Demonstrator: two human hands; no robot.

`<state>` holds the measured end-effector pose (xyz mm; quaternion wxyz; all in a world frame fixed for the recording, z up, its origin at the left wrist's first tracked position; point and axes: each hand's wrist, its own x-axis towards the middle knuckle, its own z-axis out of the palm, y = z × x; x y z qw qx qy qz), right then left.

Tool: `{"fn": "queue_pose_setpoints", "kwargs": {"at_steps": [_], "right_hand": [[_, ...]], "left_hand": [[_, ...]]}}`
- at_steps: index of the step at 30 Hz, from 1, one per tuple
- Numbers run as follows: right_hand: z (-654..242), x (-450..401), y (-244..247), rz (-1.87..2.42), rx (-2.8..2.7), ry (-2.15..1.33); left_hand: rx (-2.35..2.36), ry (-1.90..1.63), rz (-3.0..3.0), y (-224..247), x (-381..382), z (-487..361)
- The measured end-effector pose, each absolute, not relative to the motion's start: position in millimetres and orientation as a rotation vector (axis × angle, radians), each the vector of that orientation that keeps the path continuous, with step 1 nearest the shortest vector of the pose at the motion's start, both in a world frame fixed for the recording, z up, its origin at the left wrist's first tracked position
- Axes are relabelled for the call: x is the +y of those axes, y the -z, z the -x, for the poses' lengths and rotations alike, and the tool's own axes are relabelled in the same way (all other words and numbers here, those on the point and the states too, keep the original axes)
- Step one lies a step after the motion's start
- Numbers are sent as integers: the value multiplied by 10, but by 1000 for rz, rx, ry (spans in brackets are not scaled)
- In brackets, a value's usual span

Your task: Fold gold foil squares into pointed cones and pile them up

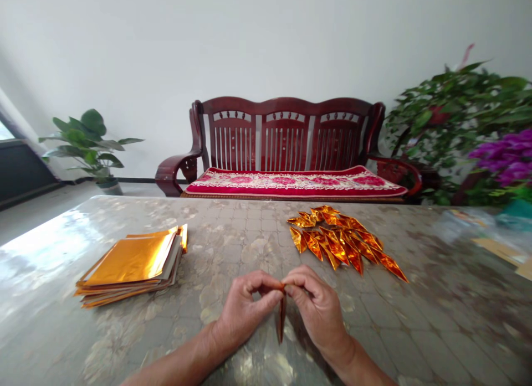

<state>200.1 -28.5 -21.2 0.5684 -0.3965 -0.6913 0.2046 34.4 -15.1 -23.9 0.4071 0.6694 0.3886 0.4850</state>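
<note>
My left hand [245, 308] and my right hand [320, 314] meet at the front of the table, and their fingertips pinch the top of a narrow folded gold foil piece [281, 318]. Its lower end hangs down between my hands, with a dark reverse side showing. To the right, ahead of my hands, lies a loose heap of pointed folded gold foil pieces [336, 239]. A stack of square gold foil sheets [133, 261] sits further left, apart from both hands.
The table has a glossy, marbled surface [428, 314] under a reflective cover. Beyond its far edge stand a dark red wooden bench [285, 125] with a red cushion and potted plants [453, 125]. Clear plastic and cardboard items [494, 236] lie at the right end.
</note>
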Motion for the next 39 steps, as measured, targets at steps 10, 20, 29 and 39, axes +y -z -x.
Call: {"fn": "queue_pose_setpoints", "kwargs": {"at_steps": [10, 20, 29, 39], "right_hand": [[-1980, -322, 179, 947, -1664, -320], [-1963, -335, 158, 979, -1747, -153], [-1984, -332, 231, 973, -1859, 12], [-1987, -341, 238, 923, -1848, -168]], "left_hand": [[1139, -1270, -1603, 218, -227, -393], [1181, -1257, -1527, 223, -199, -422], [1159, -1238, -1376, 223, -164, -442], [1157, -1185, -1357, 223, -124, -414]]}}
